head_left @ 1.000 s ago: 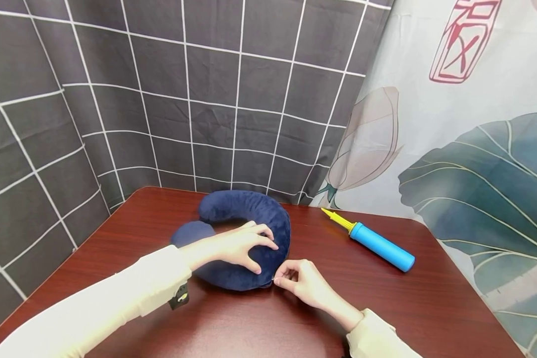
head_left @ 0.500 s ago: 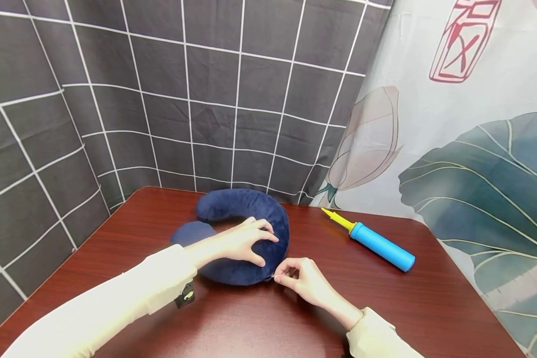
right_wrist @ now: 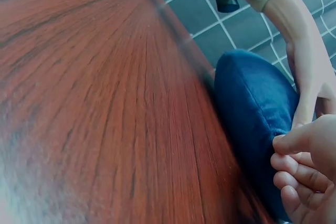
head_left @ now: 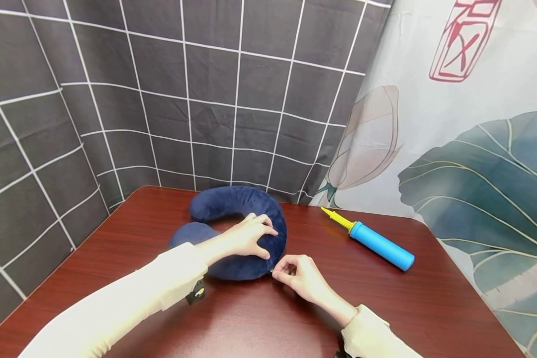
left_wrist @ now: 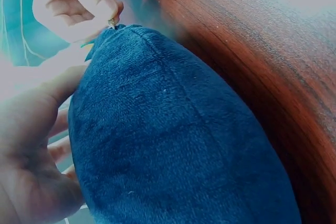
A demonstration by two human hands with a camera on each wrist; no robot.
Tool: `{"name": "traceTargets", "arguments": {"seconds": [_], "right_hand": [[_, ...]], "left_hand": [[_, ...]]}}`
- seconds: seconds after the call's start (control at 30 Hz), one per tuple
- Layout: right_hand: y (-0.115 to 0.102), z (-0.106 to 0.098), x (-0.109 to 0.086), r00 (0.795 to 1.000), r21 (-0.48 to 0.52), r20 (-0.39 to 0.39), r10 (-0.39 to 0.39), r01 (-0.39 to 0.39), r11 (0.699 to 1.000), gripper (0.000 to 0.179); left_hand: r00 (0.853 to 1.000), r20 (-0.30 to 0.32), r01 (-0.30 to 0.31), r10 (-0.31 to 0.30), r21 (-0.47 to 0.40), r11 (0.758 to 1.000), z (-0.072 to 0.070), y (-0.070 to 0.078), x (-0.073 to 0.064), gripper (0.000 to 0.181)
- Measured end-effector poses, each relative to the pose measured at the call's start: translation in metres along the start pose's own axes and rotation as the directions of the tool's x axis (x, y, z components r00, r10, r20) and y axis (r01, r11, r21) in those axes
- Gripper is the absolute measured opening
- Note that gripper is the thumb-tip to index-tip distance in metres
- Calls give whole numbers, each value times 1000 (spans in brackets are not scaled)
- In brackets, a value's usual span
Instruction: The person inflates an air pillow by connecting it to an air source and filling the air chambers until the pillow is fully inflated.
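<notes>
A navy plush U-shaped neck pillow (head_left: 232, 199) lies on the table, its opening facing left. Over its near right part, my left hand (head_left: 246, 238) holds the pillow down, fingers spread and bent, thumb toward the near side. At the pillow's near right end, my right hand (head_left: 302, 278) pinches a small metal zipper pull (left_wrist: 112, 24) between thumb and index finger. The left wrist view shows the plush surface (left_wrist: 157, 119) up close, with a seam along it. In the right wrist view, the right thumb and curled fingers (right_wrist: 299, 166) hide the pull.
A blue hand pump (head_left: 382, 246) with a yellow nozzle lies to the right on the reddish-brown wooden table (head_left: 232, 323). A dark grid curtain (head_left: 215, 99) hangs behind the table, and a printed floral cloth (head_left: 474, 164) hangs at the right.
The pillow has shifted slightly left and away, its near edge turning with it. My left hand moved a little forward with it; the right hand, still pinching the pull, rose slightly.
</notes>
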State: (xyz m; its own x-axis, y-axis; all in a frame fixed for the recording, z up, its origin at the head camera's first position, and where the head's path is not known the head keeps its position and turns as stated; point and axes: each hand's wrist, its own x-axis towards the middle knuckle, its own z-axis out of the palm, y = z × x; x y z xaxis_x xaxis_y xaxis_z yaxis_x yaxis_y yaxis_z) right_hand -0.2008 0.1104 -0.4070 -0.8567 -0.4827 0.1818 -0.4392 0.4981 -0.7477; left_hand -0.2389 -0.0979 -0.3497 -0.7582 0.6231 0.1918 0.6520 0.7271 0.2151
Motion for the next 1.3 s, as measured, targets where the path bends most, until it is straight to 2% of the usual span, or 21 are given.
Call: {"name": "traceTargets", "arguments": {"seconds": [0.3, 0.4, 0.53, 0.77, 0.93, 1.03, 1.13, 1.2, 1.3], "right_hand": [[3, -2, 0, 1000, 8, 11, -26, 25, 1000, 4], [4, -8, -1, 1000, -11, 9, -25, 26, 1000, 4], [3, -16, -2, 999, -29, -27, -30, 29, 999, 5], [-1, -27, -3, 995, -42, -78, -69, 66, 997, 9], [-1, -30, -6, 994, -46, -84, -65, 61, 997, 9], [1, -30, -7, 995, -45, -80, -57, 54, 998, 9], [2, -32, -7, 995, -48, -79, -53, 49, 998, 12], [3, -33, -7, 996, -51, -79, -50, 46, 998, 14], [2, -35, -8, 996, -49, -78, -47, 43, 998, 17]], "left_hand": [[1000, -8, -26, 26, -30, 999, 1, -5, -5, 55], [998, -8, -61, 60, -41, 997, -2, -9, -10, 55], [991, -44, -124, 123, -38, 991, -11, -16, -18, 54], [971, -105, -224, 217, -59, 973, -32, -41, -47, 50], [958, -150, -254, 243, -57, 966, -38, -64, -71, 46], [958, -162, -250, 238, -60, 966, -39, -75, -84, 43], [968, -148, -215, 202, -82, 973, -42, -84, -95, 41], [981, -120, -166, 153, -106, 980, -43, -90, -101, 40], [987, -97, -139, 126, -137, 981, -42, -98, -108, 39]]}}
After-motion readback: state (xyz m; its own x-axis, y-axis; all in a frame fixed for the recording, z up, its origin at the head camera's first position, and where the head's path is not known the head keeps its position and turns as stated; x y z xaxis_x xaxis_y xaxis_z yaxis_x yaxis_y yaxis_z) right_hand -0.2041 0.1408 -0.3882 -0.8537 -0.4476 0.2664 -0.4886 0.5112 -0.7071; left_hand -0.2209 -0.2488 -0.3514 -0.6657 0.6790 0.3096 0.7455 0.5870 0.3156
